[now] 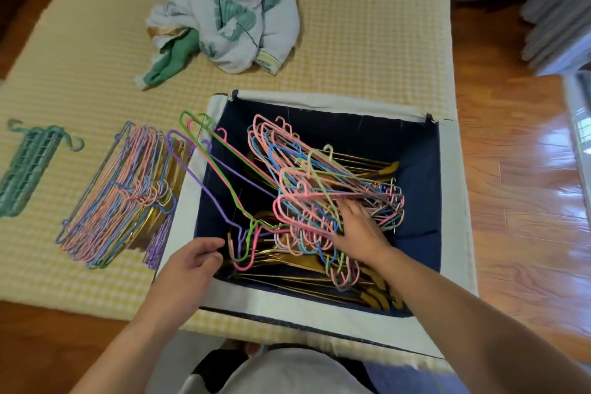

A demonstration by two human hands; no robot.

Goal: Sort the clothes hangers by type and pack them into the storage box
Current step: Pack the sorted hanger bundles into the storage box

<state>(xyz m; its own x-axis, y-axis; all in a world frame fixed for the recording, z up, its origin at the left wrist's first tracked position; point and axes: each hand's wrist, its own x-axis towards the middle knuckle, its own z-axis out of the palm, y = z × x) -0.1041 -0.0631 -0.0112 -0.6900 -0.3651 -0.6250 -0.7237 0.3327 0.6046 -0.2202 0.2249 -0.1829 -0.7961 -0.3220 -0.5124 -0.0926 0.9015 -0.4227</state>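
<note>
Right hand [358, 227] down in the storage box [319, 99], fingers spread flat on the tangled wire hangers [319, 189]. Left hand [195, 257] at the near-left rim, loosely curled, gripping nothing. Three long hangers [220, 176] slanting from far-left rim to hooks beside the left hand, nearer. Sorted stack [121, 192] on the bed. No writing readable.

Crumpled cloth [236, 10] on yellow mat [367, 42]

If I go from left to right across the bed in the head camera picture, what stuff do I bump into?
Teal rack → stack of colored wire hangers → left hand → right hand inside the storage box → wooden floor.
</note>
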